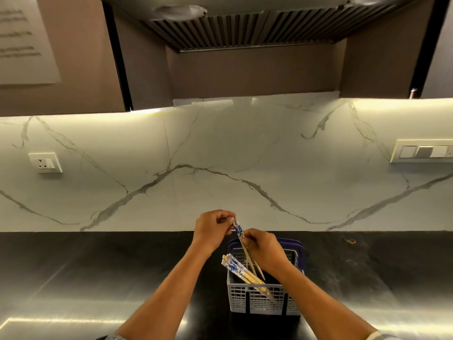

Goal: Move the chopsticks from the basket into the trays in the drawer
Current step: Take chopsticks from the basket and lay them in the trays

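Observation:
A grey slotted basket (263, 304) with a blue handle stands on the black counter. Several bamboo chopsticks (239, 269) with blue-and-white tops lean inside it toward the left. Above the basket, both hands hold a pair of chopsticks (239, 232) lifted with its tips still down in the basket. My left hand (212, 229) pinches the patterned top end. My right hand (263, 247) grips the same pair a little lower. No drawer or tray is in view.
The glossy black counter (98, 278) runs left and right of the basket. A white marble backsplash (220, 168) rises behind it, with a socket (45, 163) at left and a switch plate (424, 151) at right. A range hood (245, 23) hangs overhead.

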